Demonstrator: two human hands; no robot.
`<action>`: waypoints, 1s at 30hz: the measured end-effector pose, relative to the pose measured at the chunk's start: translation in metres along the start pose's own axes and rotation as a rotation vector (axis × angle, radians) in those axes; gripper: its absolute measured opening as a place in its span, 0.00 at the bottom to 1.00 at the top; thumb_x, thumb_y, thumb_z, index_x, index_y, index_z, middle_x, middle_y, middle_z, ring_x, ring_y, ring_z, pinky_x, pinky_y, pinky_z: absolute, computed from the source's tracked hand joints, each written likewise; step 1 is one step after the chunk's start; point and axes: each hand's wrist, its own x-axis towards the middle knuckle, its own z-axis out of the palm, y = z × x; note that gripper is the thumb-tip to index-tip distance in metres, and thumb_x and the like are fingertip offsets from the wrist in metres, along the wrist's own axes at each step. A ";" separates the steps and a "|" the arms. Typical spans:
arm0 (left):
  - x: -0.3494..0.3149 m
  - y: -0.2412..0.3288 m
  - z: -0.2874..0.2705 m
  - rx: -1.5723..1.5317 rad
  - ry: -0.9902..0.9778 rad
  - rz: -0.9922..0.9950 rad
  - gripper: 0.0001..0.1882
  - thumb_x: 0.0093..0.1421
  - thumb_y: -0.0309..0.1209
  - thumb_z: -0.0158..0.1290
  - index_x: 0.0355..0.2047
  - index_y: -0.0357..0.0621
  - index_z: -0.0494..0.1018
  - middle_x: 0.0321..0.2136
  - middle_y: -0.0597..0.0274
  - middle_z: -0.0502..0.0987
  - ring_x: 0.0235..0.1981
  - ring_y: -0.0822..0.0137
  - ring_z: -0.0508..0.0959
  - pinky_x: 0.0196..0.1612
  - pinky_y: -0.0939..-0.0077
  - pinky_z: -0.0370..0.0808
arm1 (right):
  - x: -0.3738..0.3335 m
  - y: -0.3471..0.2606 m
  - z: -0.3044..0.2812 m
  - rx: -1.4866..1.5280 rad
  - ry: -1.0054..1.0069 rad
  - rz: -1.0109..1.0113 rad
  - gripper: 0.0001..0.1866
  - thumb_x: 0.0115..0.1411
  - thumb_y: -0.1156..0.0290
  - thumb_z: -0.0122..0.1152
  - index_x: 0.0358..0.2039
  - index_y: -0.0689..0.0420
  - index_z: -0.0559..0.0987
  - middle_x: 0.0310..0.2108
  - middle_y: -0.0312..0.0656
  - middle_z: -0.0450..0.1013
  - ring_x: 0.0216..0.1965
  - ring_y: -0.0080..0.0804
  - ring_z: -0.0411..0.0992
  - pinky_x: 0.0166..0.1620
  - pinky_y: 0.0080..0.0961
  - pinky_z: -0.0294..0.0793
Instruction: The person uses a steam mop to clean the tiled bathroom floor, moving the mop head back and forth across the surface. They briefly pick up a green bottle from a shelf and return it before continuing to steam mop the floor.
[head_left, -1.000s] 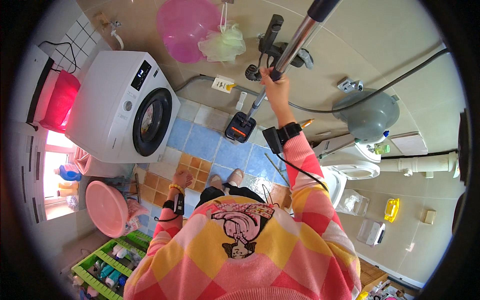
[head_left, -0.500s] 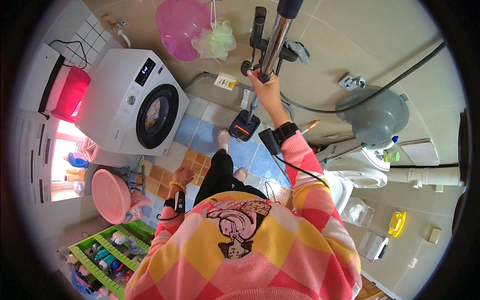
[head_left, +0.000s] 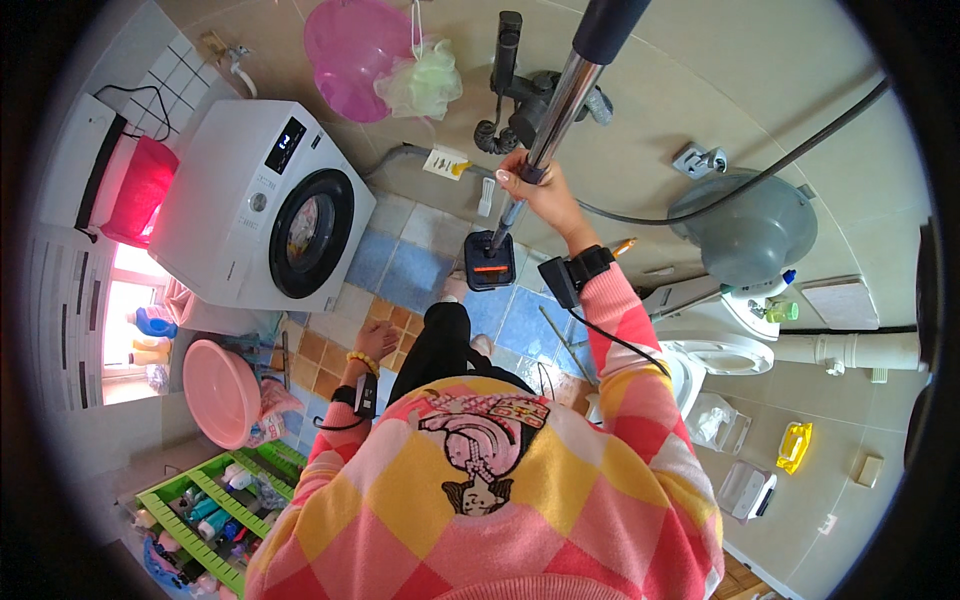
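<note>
Mop (head_left: pixel 558 113) slants ahead, long axis rising rightward; right hand (head_left: pixel 550 197) closed around it; left hand (head_left: pixel 376 341) loosely half-open, apparently empty, well apart.

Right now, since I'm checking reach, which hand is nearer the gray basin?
Right. The right hand is left of the gray basin, holding the pole; the left hand is farther left and lower in the picture.

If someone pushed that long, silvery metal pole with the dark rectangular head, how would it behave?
The long, silvery metal pole looks stiff, since it runs straight. Being slim above a small, dark rectangular head, it would probably tip without the right hand gripping it. Its smooth, shiny surface might feel slippery.
</note>
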 end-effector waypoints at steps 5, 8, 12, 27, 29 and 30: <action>-0.003 -0.009 -0.009 0.017 0.044 -0.017 0.11 0.65 0.37 0.48 0.44 0.46 0.71 0.34 0.61 0.78 0.34 0.64 0.79 0.37 0.71 0.78 | 0.004 -0.007 -0.003 0.082 -0.138 0.063 0.09 0.56 0.71 0.65 0.37 0.58 0.78 0.24 0.30 0.70 0.26 0.17 0.67 0.30 0.19 0.69; -0.005 -0.013 -0.018 -0.002 0.075 -0.059 0.12 0.65 0.38 0.49 0.44 0.47 0.71 0.34 0.62 0.77 0.35 0.65 0.78 0.37 0.71 0.78 | 0.005 -0.007 -0.001 0.103 -0.172 0.023 0.10 0.55 0.75 0.62 0.40 0.59 0.78 0.26 0.30 0.71 0.29 0.18 0.68 0.33 0.18 0.69; -0.004 -0.015 -0.035 -0.056 0.066 -0.059 0.13 0.64 0.39 0.50 0.44 0.47 0.72 0.34 0.63 0.77 0.35 0.66 0.78 0.37 0.71 0.78 | 0.000 0.000 0.010 -0.087 0.228 -0.030 0.13 0.57 0.76 0.61 0.43 0.62 0.76 0.30 0.33 0.72 0.32 0.20 0.70 0.38 0.20 0.70; 0.048 0.018 -0.104 -0.118 -0.033 -0.089 0.11 0.64 0.35 0.49 0.44 0.45 0.70 0.35 0.58 0.77 0.36 0.61 0.79 0.37 0.68 0.78 | 0.006 0.008 0.065 0.111 0.699 -0.089 0.09 0.59 0.69 0.64 0.32 0.58 0.73 0.24 0.31 0.69 0.23 0.18 0.64 0.27 0.17 0.63; 0.057 0.018 -0.128 -0.180 -0.083 -0.129 0.12 0.64 0.35 0.48 0.45 0.44 0.70 0.35 0.58 0.76 0.37 0.61 0.78 0.38 0.68 0.78 | 0.005 0.009 0.069 0.102 0.690 -0.084 0.08 0.59 0.70 0.64 0.32 0.59 0.73 0.24 0.31 0.69 0.23 0.18 0.64 0.27 0.17 0.63; 0.061 0.020 -0.140 -0.237 -0.121 -0.166 0.12 0.64 0.35 0.48 0.45 0.44 0.70 0.35 0.58 0.76 0.37 0.61 0.78 0.38 0.68 0.78 | 0.003 0.009 0.069 0.095 0.703 -0.069 0.08 0.60 0.70 0.63 0.32 0.59 0.74 0.24 0.31 0.69 0.23 0.18 0.64 0.27 0.17 0.64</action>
